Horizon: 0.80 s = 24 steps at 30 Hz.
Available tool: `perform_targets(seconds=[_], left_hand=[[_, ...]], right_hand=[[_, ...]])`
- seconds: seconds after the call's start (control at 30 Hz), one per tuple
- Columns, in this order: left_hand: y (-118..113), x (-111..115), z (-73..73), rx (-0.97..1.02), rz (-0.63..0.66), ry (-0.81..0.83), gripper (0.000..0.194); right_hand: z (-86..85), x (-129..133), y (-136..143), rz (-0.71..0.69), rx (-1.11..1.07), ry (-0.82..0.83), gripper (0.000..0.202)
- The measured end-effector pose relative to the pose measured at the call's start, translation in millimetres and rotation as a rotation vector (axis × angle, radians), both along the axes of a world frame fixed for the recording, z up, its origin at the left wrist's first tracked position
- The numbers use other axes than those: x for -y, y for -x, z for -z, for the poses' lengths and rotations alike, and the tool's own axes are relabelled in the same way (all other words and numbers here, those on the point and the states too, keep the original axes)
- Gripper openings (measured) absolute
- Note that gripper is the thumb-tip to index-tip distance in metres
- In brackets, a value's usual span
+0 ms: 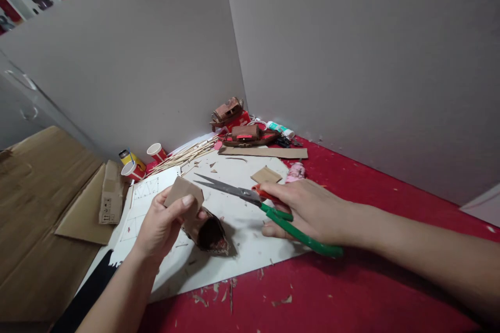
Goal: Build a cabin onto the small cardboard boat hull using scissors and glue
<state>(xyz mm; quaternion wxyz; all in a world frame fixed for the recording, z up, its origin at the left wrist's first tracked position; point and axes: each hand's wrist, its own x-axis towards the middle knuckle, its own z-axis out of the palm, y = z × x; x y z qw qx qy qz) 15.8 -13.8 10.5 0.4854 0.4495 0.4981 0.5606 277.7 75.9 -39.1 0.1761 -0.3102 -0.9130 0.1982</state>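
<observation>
A small flat piece of cardboard [186, 195] is pinched between the thumb and fingers of my left hand [160, 221]. My right hand [312, 210] grips a pair of scissors [240, 192] with green and orange handles. Their blades are slightly apart and point left toward the cardboard, without clearly touching it. Just below my left fingers lies a brown hollow cardboard form [213, 234] with a rough, torn-looking edge; whether my fingers touch it I cannot tell. Beneath both hands is a white board [242, 250].
Two brown model boats [250, 136] stand in the corner, with a cardboard strip [265, 152] in front. Wooden sticks [187, 153] and paper cups [156, 152] lie at the back left. Large cardboard sheets [42, 229] are on the left. Scraps [283, 301] litter the red tabletop [351, 291].
</observation>
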Motion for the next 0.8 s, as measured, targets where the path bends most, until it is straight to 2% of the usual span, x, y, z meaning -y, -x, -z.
perform_targets(seconds=[0.13,0.3,0.47,0.6,0.8], left_hand=[[-7,4,0.4,-0.06,0.064,0.036,0.031],[-12,10,4.7,-0.1,0.038,-0.002,0.027],[-9,13,10.3,-0.256,0.066,0.003,0.022],[-11,14,7.8,-0.363,0.074,-0.011,0.025],[-14,12,5.2,-0.386,0.072,-0.046,0.025]], right_hand=[[-1.6,1,-2,-0.014,0.04,-0.001,0.047],[-3.4,0,-2,-0.05,0.017,-0.005,0.051],[-1.3,4,0,-0.073,-0.01,-0.022,0.051],[2.2,4,1,-0.082,-0.023,-0.037,0.055],[3.9,4,1,-0.092,-0.015,0.016,0.052]])
